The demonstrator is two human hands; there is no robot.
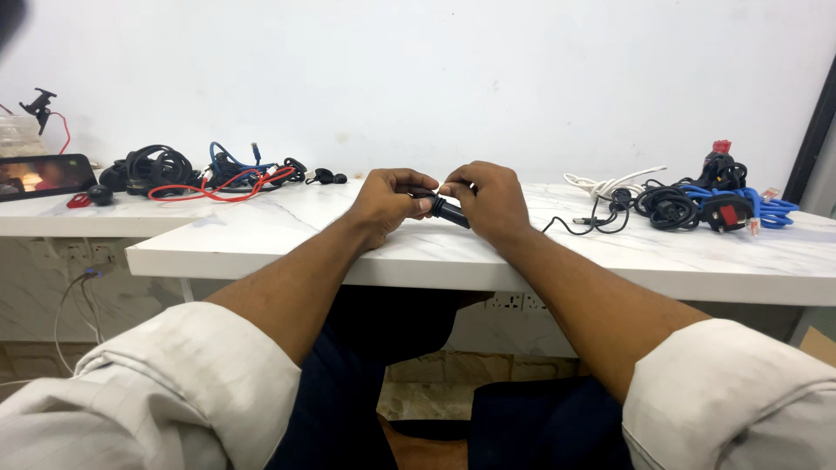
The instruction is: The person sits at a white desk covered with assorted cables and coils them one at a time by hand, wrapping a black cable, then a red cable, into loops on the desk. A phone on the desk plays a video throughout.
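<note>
White rolled sleeves (174, 383) frame both forearms reaching to the front edge of the marble worktop (287, 239). Left hand (383, 204) and right hand (488, 202) meet there, fingers pinched closed on a small black coiled cable (448, 211) held between them just above the surface. Black and blue cable bundles (705, 207) lie toward the right end, black, red and blue ones (200, 172) toward the far left.

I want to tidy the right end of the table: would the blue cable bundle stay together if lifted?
Probably not neatly: the blue cable bundle looks loosely coiled and floppy, so loops would likely sag. It lies against a black plug and black cables, so those may drag along. It seems light.
</note>
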